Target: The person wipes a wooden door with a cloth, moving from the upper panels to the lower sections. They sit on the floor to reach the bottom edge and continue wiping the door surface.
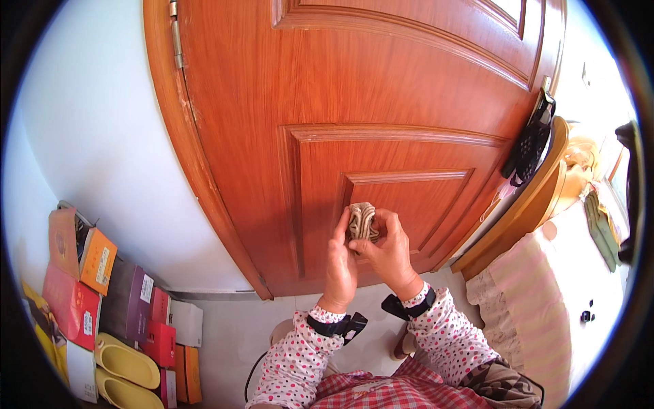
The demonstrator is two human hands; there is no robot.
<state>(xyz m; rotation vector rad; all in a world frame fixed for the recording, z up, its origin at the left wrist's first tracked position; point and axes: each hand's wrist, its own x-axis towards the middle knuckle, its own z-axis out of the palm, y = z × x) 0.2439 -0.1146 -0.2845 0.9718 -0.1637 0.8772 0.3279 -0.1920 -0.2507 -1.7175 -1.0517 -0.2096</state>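
Between my two hands is a small folded bundle of striped brown and cream fabric (361, 221), held up in front of the wooden door. My left hand (341, 266) supports it from the left, fingers pointing upward. From the right, my right hand (391, 250) grips it, with the thumb across its lower edge. Folds show at the top of the bundle; its lower part is partly hidden by my fingers. Black bands circle both wrists over dotted sleeves.
A reddish wooden door (393, 92) fills the view ahead. Stacked shoe boxes (122, 296) and yellow slippers (127, 360) stand at the left by the white wall. To the right is a bed (541, 307) with a wooden headboard (511, 240). A black bag (531, 143) hangs at the door's edge.
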